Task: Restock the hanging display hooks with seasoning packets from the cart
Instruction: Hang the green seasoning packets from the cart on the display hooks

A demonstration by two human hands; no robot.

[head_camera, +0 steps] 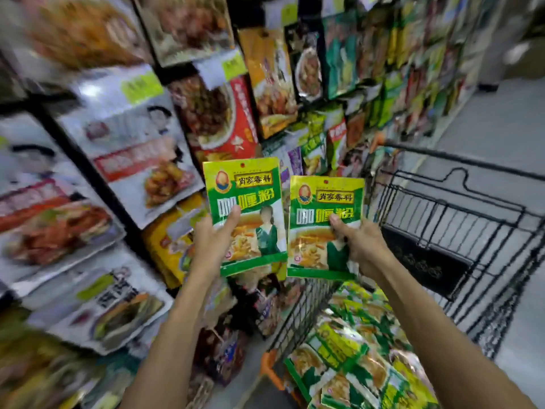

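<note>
I have one green seasoning packet (246, 202) pinched upright in my left hand (211, 246) and a matching packet (323, 222) gripped in my right hand (359, 242), side by side before the hanging display (141, 154), above the wire cart (472, 160) heaped with more packets (354, 355).

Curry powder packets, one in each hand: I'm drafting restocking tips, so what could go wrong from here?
1. The left hand grips the left packet and the right hand the right packet, each low down; no hand is free to steady a hook, so one may slip.
2. The hanging display is crowded with overlapping packets; threading another could knock neighbours loose.
</note>
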